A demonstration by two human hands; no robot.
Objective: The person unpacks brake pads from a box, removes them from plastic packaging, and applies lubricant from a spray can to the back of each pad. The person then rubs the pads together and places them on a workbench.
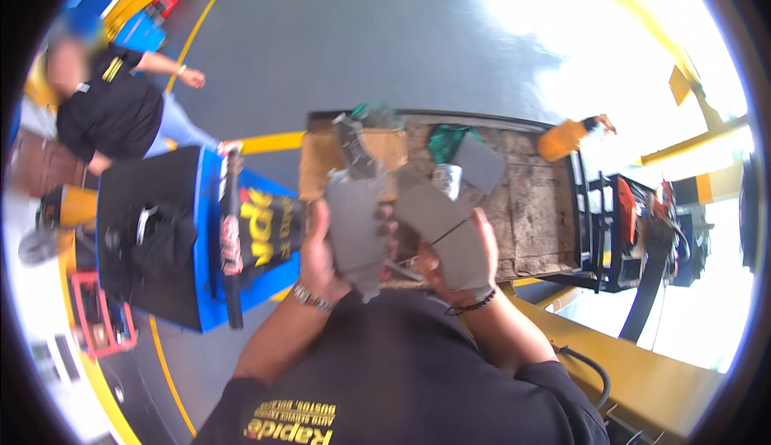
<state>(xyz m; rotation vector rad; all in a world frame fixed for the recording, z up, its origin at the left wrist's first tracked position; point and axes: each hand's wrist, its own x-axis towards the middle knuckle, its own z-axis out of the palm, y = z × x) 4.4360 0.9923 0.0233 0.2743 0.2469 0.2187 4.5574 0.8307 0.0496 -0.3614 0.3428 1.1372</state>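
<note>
A grey brake pad (357, 232) lies in my left hand (317, 260), its flat face up, the fingers closed round its edges. My right hand (487, 252) grips a second brake pad (450, 236), curved, with a dark groove across its face. Both pads are held side by side in front of my chest, over the near edge of a worn workbench top (530, 228). Beyond my left hand, another curved pad-like piece (353, 146) leans at an open cardboard box (385, 146). A silvery can (447, 180) stands just past the right pad.
Near the can are a grey square sheet (479, 165) and green plastic (446, 141). An orange bottle-like thing (562, 140) sits at the far right corner. On the left stands a blue cart (205, 236) with a black top. Farther left is another person (112, 100).
</note>
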